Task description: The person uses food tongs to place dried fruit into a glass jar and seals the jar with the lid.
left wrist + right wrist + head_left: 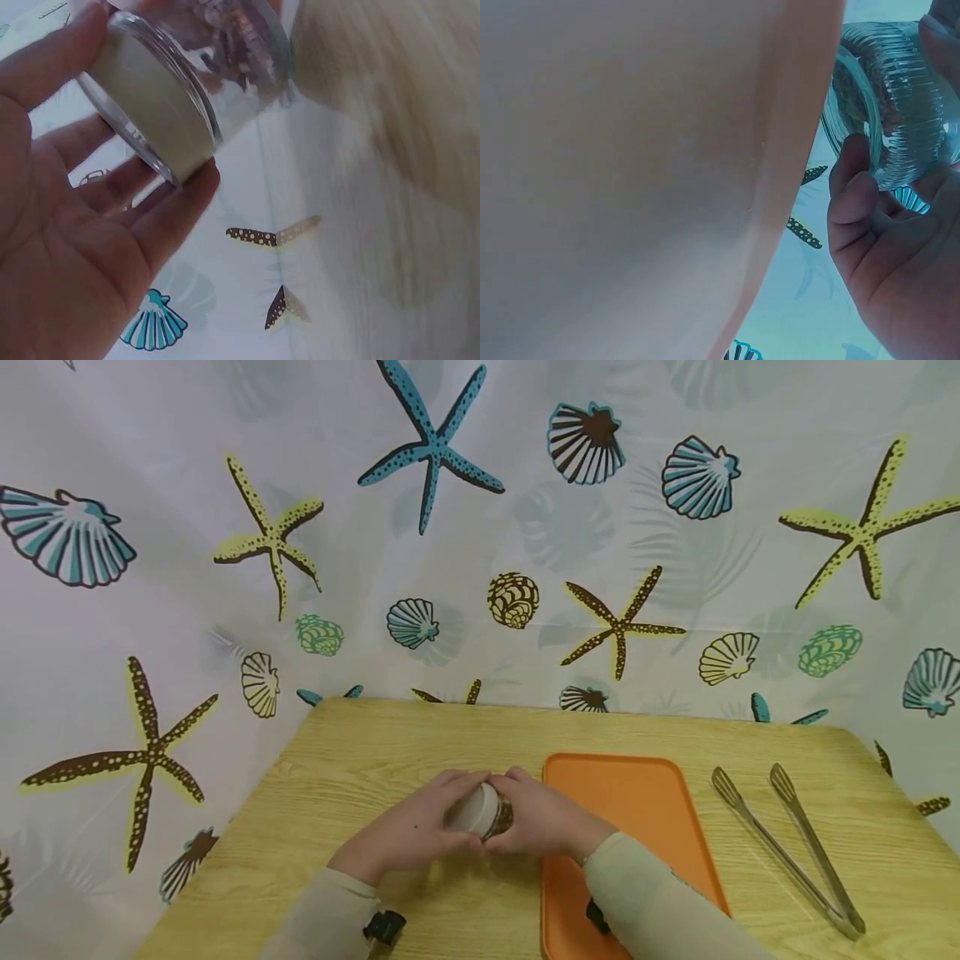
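Observation:
Between the two hands is a clear jar (504,817) with a pale, cream-white lid (474,810), tilted over the table left of the orange tray. My left hand (416,831) grips the lid, its thumb on one side and fingertips on the other in the left wrist view. On the other side, my right hand (543,814) holds the jar's body. The right wrist view shows ridged glass (904,105) within that hand's curled fingers (855,199). Something brownish shows through the jar's side, partly hidden by the hands.
An orange tray (622,793) lies right of the jar, under the right forearm. Farther right, metal tongs (806,852) lie spread on the wood-patterned table (360,743). A curtain (480,552) printed with starfish and shells hangs behind the table and along its sides.

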Demonstrator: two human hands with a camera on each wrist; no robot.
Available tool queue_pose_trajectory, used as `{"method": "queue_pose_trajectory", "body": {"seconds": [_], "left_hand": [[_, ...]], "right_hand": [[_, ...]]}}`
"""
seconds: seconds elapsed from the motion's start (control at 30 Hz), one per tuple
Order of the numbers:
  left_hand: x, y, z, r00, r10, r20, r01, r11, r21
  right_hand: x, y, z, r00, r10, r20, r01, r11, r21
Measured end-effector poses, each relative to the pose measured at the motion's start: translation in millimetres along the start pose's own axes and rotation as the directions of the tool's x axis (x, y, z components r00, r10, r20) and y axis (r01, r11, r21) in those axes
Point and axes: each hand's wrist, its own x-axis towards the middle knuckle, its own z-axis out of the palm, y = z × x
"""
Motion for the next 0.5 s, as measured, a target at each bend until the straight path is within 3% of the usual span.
{"method": "queue_pose_trajectory", "body": {"seconds": [0.13, 0.27, 0.5], "left_hand": [[3.4, 2.0, 0.2, 0.994, -0.111, -0.025, 0.111, 0.994, 0.007], [6.7, 7.3, 2.8, 0.97, -0.235, -0.066, 0.233, 0.972, -0.036], [12.8, 16.0, 11.2, 0.939, -0.32, -0.126, 0.32, 0.947, -0.016]], "right_hand": [[0.0, 0, 1, 1.0, 0.018, -0.002, -0.018, 1.0, 0.01], [0.0, -1, 1, 1.0, 0.016, 0.004, -0.016, 1.0, 0.014], [-2.1, 1, 0, 1.0, 0.022, 0.021, -0.022, 0.999, 0.025]]}}
